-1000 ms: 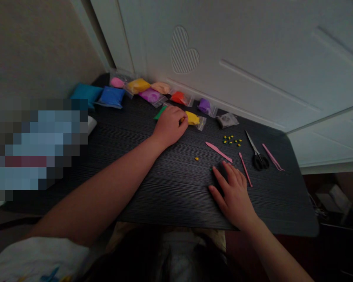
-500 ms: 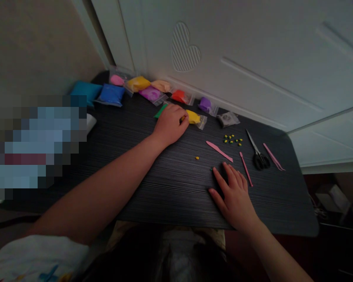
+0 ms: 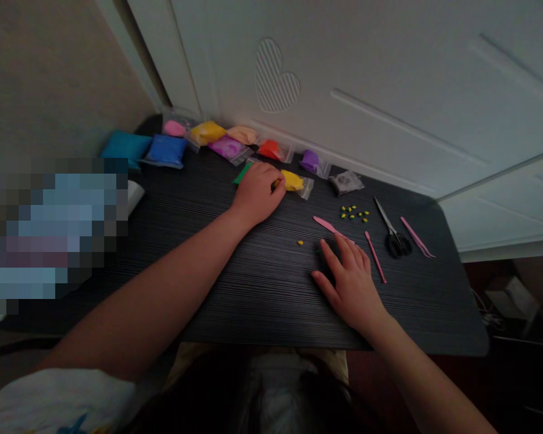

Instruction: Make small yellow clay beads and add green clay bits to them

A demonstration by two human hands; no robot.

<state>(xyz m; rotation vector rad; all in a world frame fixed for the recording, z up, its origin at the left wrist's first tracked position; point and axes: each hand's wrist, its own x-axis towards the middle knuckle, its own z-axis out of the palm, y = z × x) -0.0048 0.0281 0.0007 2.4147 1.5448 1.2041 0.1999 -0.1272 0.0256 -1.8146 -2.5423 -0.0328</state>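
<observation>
Right hand (image 3: 348, 280): palm down, fingers spread, thumb set wide of the index finger; nothing is visibly gripped. A tiny dark green piece (image 3: 318, 249) lies at the index fingertip; whether they touch cannot be told.

Key relation: the yellow pellet (image 3: 300, 242) lies left of the right index fingertip, near it but apart. Its long axis runs roughly left to right. The right hand is the nearer of the two. The pink clay knife (image 3: 328, 225) slants just beyond the right fingers, its near end partly hidden by them. Farther out lies a cluster of yellow-green pieces (image 3: 353, 214).

Left hand (image 3: 257, 190): fingers curled down over the green packet (image 3: 243, 172); the view does not show whether anything is held.

Containers: a clear bag of yellow clay (image 3: 294, 181) sits at the left fingertips, on their right. Beyond the left hand are bags of orange-red clay (image 3: 271, 149) and magenta clay (image 3: 227, 146). A bag with grey contents (image 3: 346, 182) lies beyond the yellow-green cluster.
</observation>
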